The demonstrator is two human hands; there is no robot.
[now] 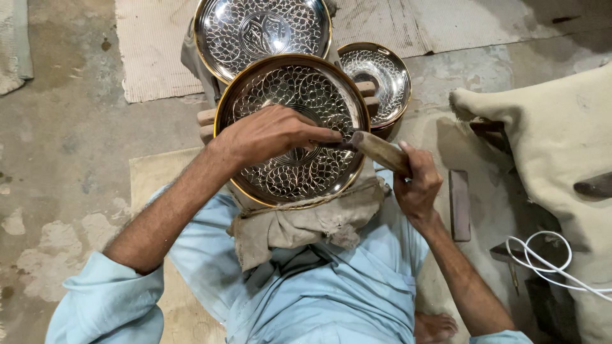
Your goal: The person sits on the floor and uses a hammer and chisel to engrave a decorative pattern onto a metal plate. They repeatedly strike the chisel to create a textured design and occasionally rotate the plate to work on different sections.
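A round metal plate (280,86) with an engraved leaf pattern and a brass-coloured rim rests on a cloth-wrapped support in front of me. My left hand (268,134) lies across its middle, fingers pinched on a thin dark tool that touches the plate's surface. My right hand (415,185) grips a wooden-handled hammer (382,150) whose head sits just beside the left fingertips, over the plate's right half. The tool's tip is hidden under my fingers.
Two more engraved plates stand behind: a large one (261,28) at the top and a smaller one (377,73) to the right. A sackcloth bundle (554,134), a white cable (542,258) and a flat dark bar (459,204) lie right. Woven mat (153,51) at back.
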